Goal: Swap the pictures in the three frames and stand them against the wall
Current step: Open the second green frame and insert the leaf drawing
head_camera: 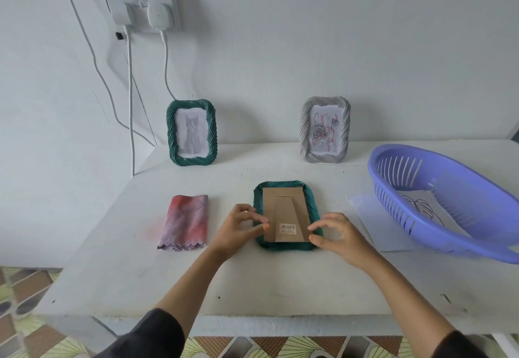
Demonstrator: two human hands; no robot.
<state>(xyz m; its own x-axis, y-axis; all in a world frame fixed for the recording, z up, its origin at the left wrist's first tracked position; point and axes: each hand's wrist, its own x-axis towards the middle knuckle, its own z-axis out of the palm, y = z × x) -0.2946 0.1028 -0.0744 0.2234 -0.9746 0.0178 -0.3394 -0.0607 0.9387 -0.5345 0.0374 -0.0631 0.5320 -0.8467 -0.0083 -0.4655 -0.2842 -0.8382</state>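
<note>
**Head view: we are working both hands at the near end of the face-down green frame point(282, 184).**
It is lying mid-table point(252, 282), long axis running 12 to 6, cardboard backing point(283, 209) up. Our left hand point(238, 224) is curling over its 8 o'clock edge, thumb tip on the backing. Our right hand point(337, 234) is pinching the 5 o'clock corner, so both are equally near. The cloth point(186, 221) at 9 and the basket point(398, 206) at 3 are lying well apart. At 12, we judge, the wall gap between the cat frame point(191, 133) and the grey frame point(325, 130) is leaving standing room.
</note>
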